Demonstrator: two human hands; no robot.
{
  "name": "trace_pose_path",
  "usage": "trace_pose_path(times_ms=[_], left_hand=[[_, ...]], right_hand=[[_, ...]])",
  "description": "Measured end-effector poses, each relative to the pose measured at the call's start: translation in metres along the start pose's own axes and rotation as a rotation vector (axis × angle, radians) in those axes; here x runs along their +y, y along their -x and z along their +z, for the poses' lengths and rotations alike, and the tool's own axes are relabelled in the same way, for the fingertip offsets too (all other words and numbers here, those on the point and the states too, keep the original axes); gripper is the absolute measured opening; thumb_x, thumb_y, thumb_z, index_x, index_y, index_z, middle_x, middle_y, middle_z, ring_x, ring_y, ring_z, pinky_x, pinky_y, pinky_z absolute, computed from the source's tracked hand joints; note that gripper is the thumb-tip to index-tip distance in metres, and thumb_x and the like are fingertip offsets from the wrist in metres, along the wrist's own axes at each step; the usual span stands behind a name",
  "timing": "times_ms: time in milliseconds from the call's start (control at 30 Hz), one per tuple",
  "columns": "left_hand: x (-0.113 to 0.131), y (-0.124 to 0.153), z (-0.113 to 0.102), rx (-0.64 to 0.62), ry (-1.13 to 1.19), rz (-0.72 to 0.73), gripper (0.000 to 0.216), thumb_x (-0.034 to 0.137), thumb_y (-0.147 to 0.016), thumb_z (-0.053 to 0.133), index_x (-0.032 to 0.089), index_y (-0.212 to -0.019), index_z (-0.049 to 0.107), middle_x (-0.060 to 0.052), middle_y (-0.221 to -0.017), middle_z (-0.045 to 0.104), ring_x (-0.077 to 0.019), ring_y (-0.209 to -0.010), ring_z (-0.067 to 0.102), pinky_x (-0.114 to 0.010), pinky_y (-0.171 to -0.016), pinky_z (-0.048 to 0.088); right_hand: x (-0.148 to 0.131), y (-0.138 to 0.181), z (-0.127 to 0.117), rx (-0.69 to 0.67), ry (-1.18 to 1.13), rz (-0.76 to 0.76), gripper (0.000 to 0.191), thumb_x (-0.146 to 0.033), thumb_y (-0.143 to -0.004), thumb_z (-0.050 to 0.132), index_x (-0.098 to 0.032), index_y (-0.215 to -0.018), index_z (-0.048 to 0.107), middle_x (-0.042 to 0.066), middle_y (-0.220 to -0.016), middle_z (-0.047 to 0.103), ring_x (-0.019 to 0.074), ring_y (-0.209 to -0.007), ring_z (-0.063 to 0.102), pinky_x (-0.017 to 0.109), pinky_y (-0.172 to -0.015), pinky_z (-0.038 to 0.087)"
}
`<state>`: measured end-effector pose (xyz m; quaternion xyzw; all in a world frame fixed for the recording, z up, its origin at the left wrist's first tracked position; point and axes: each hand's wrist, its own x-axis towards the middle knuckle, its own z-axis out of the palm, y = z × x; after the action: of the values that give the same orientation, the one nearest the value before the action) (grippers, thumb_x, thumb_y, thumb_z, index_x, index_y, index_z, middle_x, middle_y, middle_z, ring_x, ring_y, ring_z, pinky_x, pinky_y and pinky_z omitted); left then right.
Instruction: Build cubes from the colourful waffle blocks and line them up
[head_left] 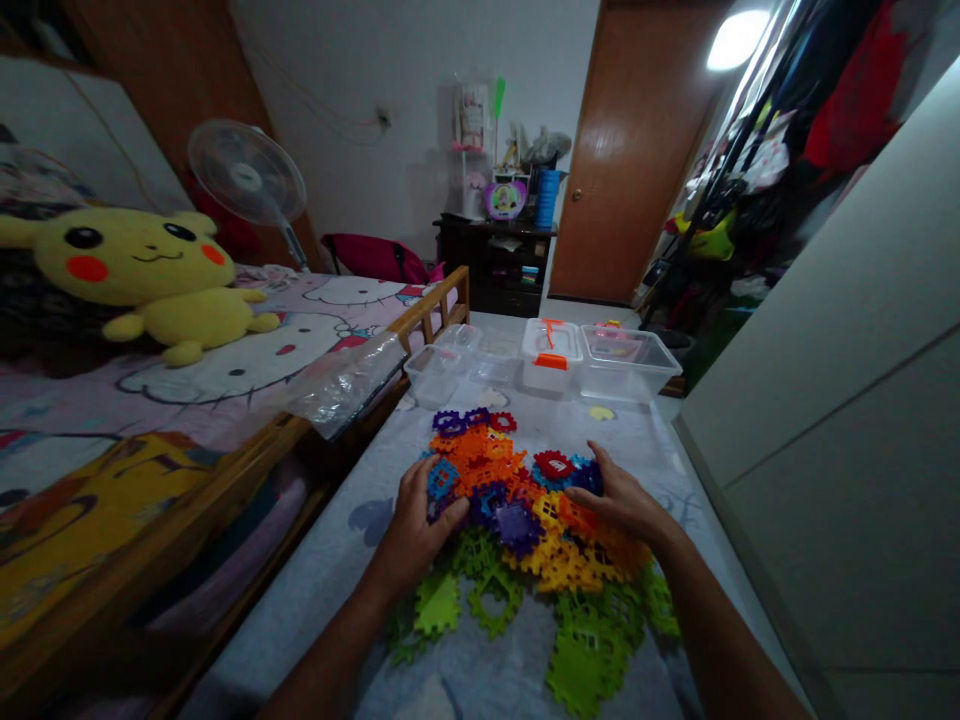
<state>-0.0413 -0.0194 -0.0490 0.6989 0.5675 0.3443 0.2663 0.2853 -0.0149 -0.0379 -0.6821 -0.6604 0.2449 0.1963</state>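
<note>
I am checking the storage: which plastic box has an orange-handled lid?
The lidded box just left of the rightmost box; its white lid bears an orange handle, whereas the rightmost box and left neighbour look open.

1. The left forearm [330,635] is bare along all the length I can see from here, fairly slim, tapering smoothly to a bare wrist.
2. The right forearm [716,610] matches it: bare, smooth in outline, broader farther up and narrower at its own wrist.
3. The left hand [414,520] is bare as well, with a gently rounded back and a sturdy, blunt-ended thumb.
4. The right hand [628,500], equally bare, shows slender fingers [604,462] with rounded tips.
5. In this dim light, nails and finer skin detail blur away.
</note>
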Motion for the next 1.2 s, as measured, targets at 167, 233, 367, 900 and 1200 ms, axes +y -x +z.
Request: trace_pose_path(times_ms=[167, 233, 367, 900, 1200], left_hand=[[0.001, 0.03, 0.014, -0.169, -0.16, 0.066, 0.13, 0.058, -0.049, 0.083, 0.024, -0.151, 0.01, -0.019, -0.156, 0.013, -0.0418, -0.142, 0.019, -0.059, -0.111, 0.025], [0.006, 0.034, 0.023, -0.204, -0.224, 0.108, 0.136, 0.055, -0.041, 0.086, 0.027, -0.151, 0.011, -0.018, -0.157, 0.009, -0.045, -0.142, 0.016, -0.062, -0.111, 0.022], [0.016, 0.031, 0.034, -0.177, -0.205, 0.166, 0.117, 0.038, -0.059, 0.081, 0.029, -0.152, 0.009, -0.016, -0.159, 0.005, -0.0414, -0.143, 0.015, -0.06, -0.111, 0.024], [0.046, -0.035, 0.024, -0.044, 0.1, 0.116, 0.051, 0.025, -0.082, 0.058, 0.019, -0.131, 0.048, -0.011, -0.129, 0.059, -0.025, -0.119, 0.055, -0.043, -0.104, 0.043], [0.011, -0.085, 0.006, 0.033, -0.127, 0.143, 0.031, 0.04, -0.085, 0.054, 0.019, -0.105, 0.064, -0.008, -0.117, 0.062, -0.0239, -0.115, 0.054, -0.04, -0.104, 0.039]], right_hand=[[-0.031, -0.015, 0.014, -0.101, -0.084, -0.081, 0.111, -0.056, -0.062, 0.076, -0.015, -0.15, 0.023, 0.022, -0.145, 0.042, 0.0352, -0.13, 0.044, 0.051, -0.107, 0.033], [-0.043, -0.017, 0.019, -0.152, -0.171, -0.117, 0.113, -0.055, -0.06, 0.078, -0.015, -0.15, 0.022, 0.021, -0.145, 0.041, 0.0346, -0.129, 0.044, 0.051, -0.107, 0.034], [-0.059, -0.018, 0.029, -0.239, -0.389, -0.2, 0.112, -0.05, -0.059, 0.081, -0.02, -0.149, 0.024, 0.014, -0.141, 0.048, 0.0309, -0.128, 0.046, 0.048, -0.107, 0.035], [-0.063, -0.022, 0.031, -0.12, -0.928, 0.002, 0.062, -0.038, -0.064, 0.072, -0.021, -0.121, 0.055, 0.004, -0.103, 0.069, 0.0225, -0.089, 0.065, 0.037, -0.085, 0.052], [-0.031, 0.006, -0.005, -0.074, -0.584, 0.013, 0.033, -0.047, -0.074, 0.063, -0.021, -0.094, 0.063, 0.0, -0.081, 0.064, 0.0186, -0.073, 0.061, 0.03, -0.066, 0.051]])
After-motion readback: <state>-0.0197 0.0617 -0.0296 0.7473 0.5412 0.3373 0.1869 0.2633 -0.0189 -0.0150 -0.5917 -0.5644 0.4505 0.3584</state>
